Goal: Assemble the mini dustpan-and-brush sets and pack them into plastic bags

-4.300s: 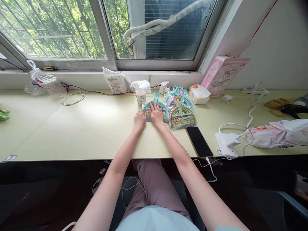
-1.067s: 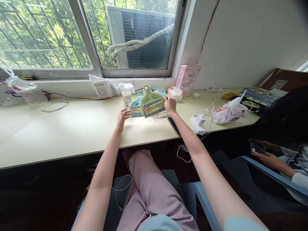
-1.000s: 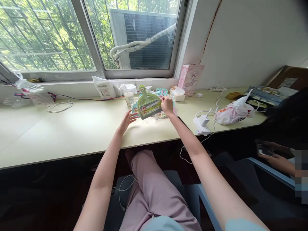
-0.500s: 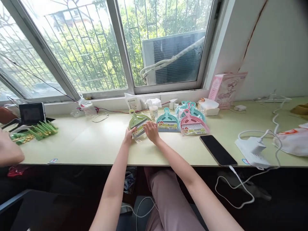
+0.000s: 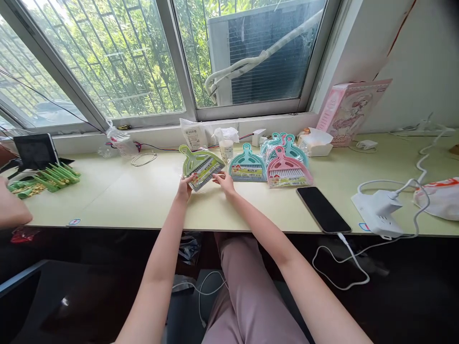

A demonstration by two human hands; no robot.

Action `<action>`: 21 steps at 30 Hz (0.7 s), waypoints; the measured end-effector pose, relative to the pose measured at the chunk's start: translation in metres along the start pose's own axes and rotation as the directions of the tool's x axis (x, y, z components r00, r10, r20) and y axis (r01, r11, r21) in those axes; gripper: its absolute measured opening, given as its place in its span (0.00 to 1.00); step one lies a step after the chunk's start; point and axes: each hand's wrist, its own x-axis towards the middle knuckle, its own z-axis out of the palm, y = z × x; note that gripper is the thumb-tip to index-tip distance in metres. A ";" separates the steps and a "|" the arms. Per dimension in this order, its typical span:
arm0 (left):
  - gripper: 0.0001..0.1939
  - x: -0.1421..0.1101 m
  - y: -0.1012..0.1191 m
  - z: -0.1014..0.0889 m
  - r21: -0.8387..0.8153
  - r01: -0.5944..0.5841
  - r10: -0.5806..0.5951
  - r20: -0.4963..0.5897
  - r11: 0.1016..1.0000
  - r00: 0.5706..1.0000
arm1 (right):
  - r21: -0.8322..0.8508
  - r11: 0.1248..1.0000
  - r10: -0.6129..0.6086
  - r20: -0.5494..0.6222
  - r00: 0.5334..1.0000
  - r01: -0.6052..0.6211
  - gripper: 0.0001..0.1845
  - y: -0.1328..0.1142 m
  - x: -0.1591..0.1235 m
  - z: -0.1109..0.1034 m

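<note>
A green dustpan-and-brush set [image 5: 198, 158] in clear wrapping is held tilted above the desk, its handle up to the left. My left hand [image 5: 184, 188] grips its lower left edge, thumb on the front. At the lower right side of the set, my right hand [image 5: 225, 182] has its fingers pinched together on the edge of the wrapping. Just to the right lies a turquoise dustpan-and-brush set [image 5: 247, 165]. A pink dustpan-and-brush set [image 5: 288, 168] rests beyond it, overlapping more wrapped turquoise sets [image 5: 297, 152] behind.
A phone [image 5: 322, 209] with a charging cable lies by the front edge, left of a white power strip [image 5: 376, 215]. Behind stand a cup [image 5: 226, 149], a tissue pack [image 5: 315, 141] and a pink box [image 5: 355, 112]. Another person's arm [image 5: 12, 205] rests at far left near green stalks [image 5: 59, 177].
The green set has been lifted and turned more toward me. My right hand has moved from over its front to its right edge. The camera view has tilted down slightly.
</note>
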 end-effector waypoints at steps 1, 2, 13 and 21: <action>0.28 -0.002 0.002 0.000 0.010 0.004 -0.004 0.038 1.000 0.999 | 0.010 1.000 -0.010 -0.004 1.000 0.010 0.09 -0.001 -0.001 0.001; 0.27 -0.003 0.003 0.001 0.019 0.009 -0.011 0.075 1.000 0.997 | 0.015 1.000 -0.018 -0.007 1.000 0.018 0.09 -0.003 -0.002 0.001; 0.28 -0.003 0.000 0.002 0.030 -0.007 0.006 0.024 1.000 1.000 | -0.033 0.986 0.167 0.060 0.984 -0.165 0.12 -0.006 -0.003 -0.003; 0.33 0.000 -0.005 0.004 0.138 0.058 -0.074 0.117 0.989 0.990 | 0.184 0.971 0.154 0.013 0.988 -0.154 0.08 -0.006 0.005 -0.004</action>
